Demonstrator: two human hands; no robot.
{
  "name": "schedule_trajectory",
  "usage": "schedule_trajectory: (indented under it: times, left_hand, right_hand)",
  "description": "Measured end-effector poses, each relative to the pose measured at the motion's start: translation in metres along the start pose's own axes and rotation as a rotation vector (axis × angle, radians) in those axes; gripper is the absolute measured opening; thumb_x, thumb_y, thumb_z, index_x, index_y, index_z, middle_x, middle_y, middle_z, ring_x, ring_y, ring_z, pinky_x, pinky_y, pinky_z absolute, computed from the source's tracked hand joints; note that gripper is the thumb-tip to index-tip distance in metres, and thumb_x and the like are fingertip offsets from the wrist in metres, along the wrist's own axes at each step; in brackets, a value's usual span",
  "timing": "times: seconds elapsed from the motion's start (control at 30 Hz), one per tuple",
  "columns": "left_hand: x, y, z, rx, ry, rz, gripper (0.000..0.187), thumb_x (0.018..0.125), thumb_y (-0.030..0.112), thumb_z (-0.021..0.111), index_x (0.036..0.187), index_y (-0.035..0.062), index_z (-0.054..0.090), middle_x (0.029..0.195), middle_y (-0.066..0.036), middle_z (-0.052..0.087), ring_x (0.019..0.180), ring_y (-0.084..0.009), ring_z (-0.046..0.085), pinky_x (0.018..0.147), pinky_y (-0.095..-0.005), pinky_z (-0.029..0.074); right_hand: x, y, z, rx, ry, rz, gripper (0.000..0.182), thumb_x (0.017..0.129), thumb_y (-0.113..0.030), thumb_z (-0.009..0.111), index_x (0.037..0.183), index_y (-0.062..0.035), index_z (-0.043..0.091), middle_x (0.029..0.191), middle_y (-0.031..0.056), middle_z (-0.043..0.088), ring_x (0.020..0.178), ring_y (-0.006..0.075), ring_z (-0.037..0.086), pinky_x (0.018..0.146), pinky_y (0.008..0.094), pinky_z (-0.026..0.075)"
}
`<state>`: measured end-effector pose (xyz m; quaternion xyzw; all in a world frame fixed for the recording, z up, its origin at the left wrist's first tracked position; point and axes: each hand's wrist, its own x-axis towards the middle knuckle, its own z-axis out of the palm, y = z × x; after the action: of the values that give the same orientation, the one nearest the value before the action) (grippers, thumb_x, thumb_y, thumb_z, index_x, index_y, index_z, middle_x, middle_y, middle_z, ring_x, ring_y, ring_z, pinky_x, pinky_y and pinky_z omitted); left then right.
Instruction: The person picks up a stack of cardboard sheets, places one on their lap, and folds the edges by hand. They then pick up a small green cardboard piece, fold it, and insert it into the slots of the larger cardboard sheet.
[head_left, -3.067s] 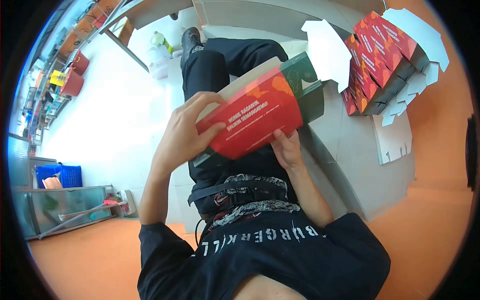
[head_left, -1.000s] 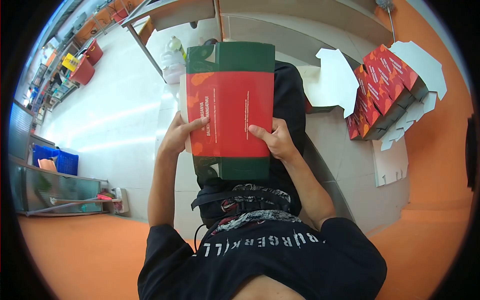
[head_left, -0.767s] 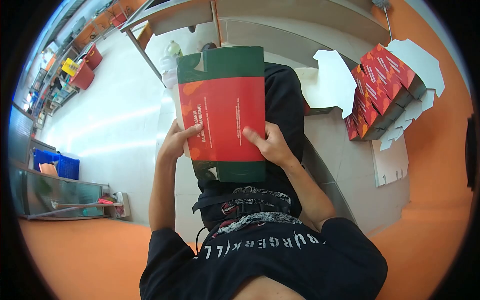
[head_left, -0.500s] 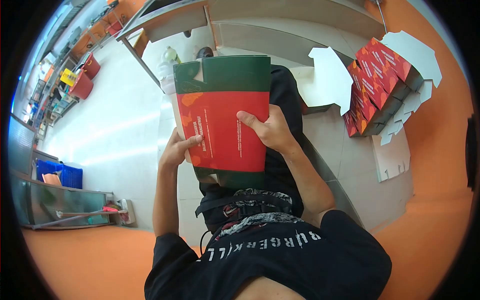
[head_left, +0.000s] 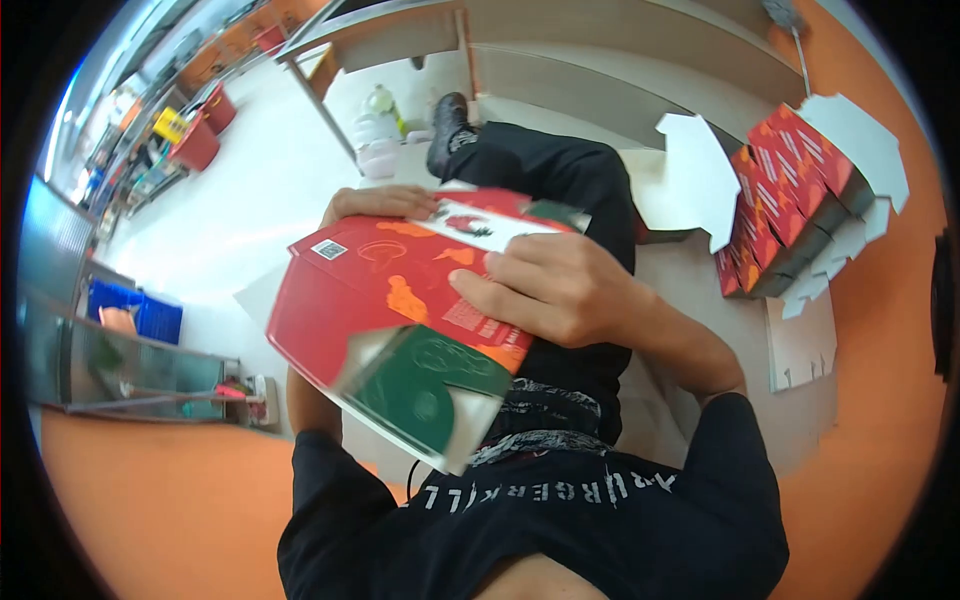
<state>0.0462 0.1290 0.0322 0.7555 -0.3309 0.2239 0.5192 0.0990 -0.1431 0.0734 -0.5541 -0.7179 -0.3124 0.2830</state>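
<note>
A red and green cardboard food box (head_left: pixel 345 285), folded flat or nearly so, lies tilted over my lap with its printed side up. White panels show along its near edge, beside a dark green flap. My left hand (head_left: pixel 385 203) grips the box's far edge, its forearm partly hidden beneath the cardboard. On the right side, my right hand (head_left: pixel 560 285) has its fingers bent over the printed face and holds it; the thumb cannot be made out clearly.
Several assembled red boxes (head_left: pixel 790 190) with white open flaps are stacked at the right. An open white box (head_left: pixel 690 185) stands beside them. Flat cardboard (head_left: pixel 800 340) lies below the stack. A metal table (head_left: pixel 395 45), plastic bottles (head_left: pixel 378 140) and a blue crate (head_left: pixel 135 310) surround me.
The box has turned and tipped, coming nearer my body and showing another printed face. My left hand has shifted to its far edge; my right hand has moved across its right side.
</note>
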Motion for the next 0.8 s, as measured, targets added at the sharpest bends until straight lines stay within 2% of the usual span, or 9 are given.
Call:
schedule_trajectory:
  times: [0.07,0.1,0.23,0.37,0.5,0.6,0.63,0.7,0.8]
  left_hand:
    - [0.012,-0.003,-0.023,0.131,-0.201,0.102,0.051,0.069,0.032,0.079,0.103,-0.0044,0.069,0.106,-0.023,0.068,0.106,-0.0373,0.063,0.092,-0.0469,0.050]
    - [0.007,-0.001,-0.023,0.117,-0.184,0.113,0.047,0.072,0.029,0.079,0.102,-0.0063,0.067,0.110,-0.025,0.066,0.111,-0.0395,0.061,0.099,-0.0515,0.044]
    - [-0.003,-0.003,-0.017,0.160,-0.095,0.089,0.046,0.073,0.027,0.079,0.103,-0.0051,0.067,0.107,-0.025,0.067,0.108,-0.0398,0.062,0.097,-0.0519,0.046]
    - [-0.006,-0.012,-0.020,0.149,-0.063,0.093,0.049,0.070,0.034,0.078,0.101,-0.0035,0.069,0.105,-0.023,0.068,0.103,-0.0355,0.065,0.094,-0.0472,0.048]
    - [-0.004,0.004,-0.010,0.159,-0.022,-0.050,0.047,0.071,0.036,0.076,0.098,-0.0023,0.070,0.101,-0.020,0.069,0.096,-0.0325,0.068,0.091,-0.0411,0.051]
    - [-0.011,0.013,0.000,0.022,0.000,-0.122,0.046,0.073,0.026,0.079,0.103,-0.0063,0.066,0.104,-0.025,0.067,0.097,-0.0367,0.066,0.088,-0.0460,0.052]
    - [-0.011,-0.002,-0.011,-0.116,-0.119,-0.105,0.042,0.073,0.024,0.079,0.101,-0.0061,0.067,0.101,-0.022,0.068,0.096,-0.0327,0.066,0.086,-0.0433,0.052]
    - [-0.073,-0.062,-0.032,-0.267,0.079,-0.277,0.036,0.074,0.019,0.078,0.099,-0.0056,0.068,0.101,-0.019,0.068,0.096,-0.0293,0.065,0.085,-0.0405,0.052]
    - [-0.042,-0.019,-0.017,-0.161,0.105,-0.475,0.036,0.071,0.006,0.077,0.104,-0.0020,0.065,0.101,-0.012,0.068,0.097,-0.0210,0.064,0.086,-0.0363,0.050]
  right_hand:
    - [0.003,0.005,-0.006,0.001,0.005,-0.008,0.028,0.078,-0.014,0.061,0.105,-0.0068,0.065,0.077,0.0031,0.057,0.070,0.0181,0.059,0.061,0.0299,0.051]
    - [0.003,0.006,-0.011,0.002,-0.036,0.031,0.032,0.077,-0.014,0.064,0.108,-0.0092,0.066,0.082,0.0036,0.059,0.075,0.0190,0.060,0.066,0.0310,0.052]
    - [0.001,0.019,-0.009,0.017,-0.033,0.112,0.036,0.077,-0.010,0.066,0.113,-0.0065,0.063,0.098,0.0107,0.063,0.090,0.0267,0.064,0.083,0.0368,0.053]
    - [-0.029,0.039,0.006,0.031,-0.109,0.292,0.042,0.074,-0.011,0.071,0.113,-0.0001,0.061,0.107,0.0166,0.065,0.100,0.0305,0.064,0.087,0.0388,0.053]
    - [-0.040,0.042,0.014,0.131,-0.126,0.220,0.045,0.072,-0.007,0.074,0.113,0.0016,0.060,0.094,0.0152,0.068,0.086,0.0298,0.068,0.080,0.0379,0.055]
    - [-0.047,0.037,0.017,0.261,-0.197,0.222,0.042,0.073,-0.007,0.073,0.113,0.0017,0.060,0.093,0.0150,0.068,0.081,0.0297,0.068,0.074,0.0370,0.056]
    - [-0.049,0.035,0.019,0.305,-0.178,0.226,0.040,0.075,-0.008,0.073,0.111,0.0016,0.059,0.089,0.0152,0.067,0.075,0.0306,0.067,0.068,0.0373,0.055]
    - [-0.048,0.034,0.016,0.358,-0.190,0.263,0.034,0.078,-0.009,0.071,0.109,0.0018,0.060,0.087,0.0153,0.067,0.073,0.0309,0.066,0.066,0.0374,0.054]
    - [-0.040,0.027,0.010,0.420,-0.122,0.378,0.019,0.085,-0.014,0.069,0.090,0.0029,0.063,0.075,0.0157,0.064,0.062,0.0310,0.061,0.058,0.0346,0.050]
